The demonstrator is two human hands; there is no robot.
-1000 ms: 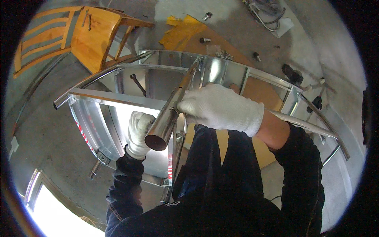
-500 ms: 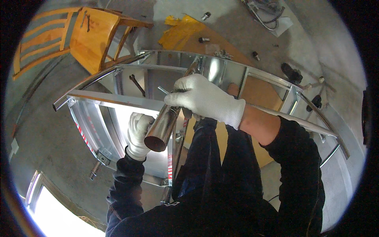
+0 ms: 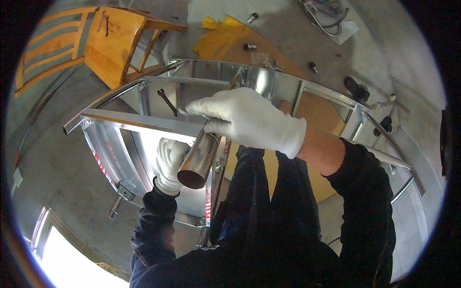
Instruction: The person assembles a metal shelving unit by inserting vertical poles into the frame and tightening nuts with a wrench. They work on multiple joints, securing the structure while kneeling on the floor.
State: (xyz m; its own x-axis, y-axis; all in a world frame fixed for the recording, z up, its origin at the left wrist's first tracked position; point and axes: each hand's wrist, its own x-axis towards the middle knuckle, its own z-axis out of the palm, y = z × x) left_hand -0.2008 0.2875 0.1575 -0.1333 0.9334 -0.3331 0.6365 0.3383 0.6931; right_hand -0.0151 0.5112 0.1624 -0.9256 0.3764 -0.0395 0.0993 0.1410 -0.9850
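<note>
A shiny metal tube (image 3: 199, 158) slants toward me across the metal frame (image 3: 144, 120), its round end nearest me. Over its upper part lies my white-gloved right hand (image 3: 254, 117). The index finger stretches out to the left, and the thumb sits apart from it against the tube. A small piece of metal rod (image 3: 207, 117) shows between them; the other fingers are hidden. Just left of the tube's end is my gloved left hand (image 3: 170, 165), its fingers curled closed. What they hold, if anything, is hidden. Beyond the tube, a wrench (image 3: 166, 102) rests on the frame.
A wooden chair (image 3: 113, 45) with wrenches on its seat stands at the far left. Dark fittings (image 3: 249, 47), a yellow-and-brown sheet (image 3: 225, 38) and hoses (image 3: 326, 24) lie on the concrete floor beyond the frame. Curved rails (image 3: 398, 151) reach out to the right.
My right hand has changed its hold: the index finger now extends left where a thin rod stuck out before, and less of the rod shows. My left hand has barely moved.
</note>
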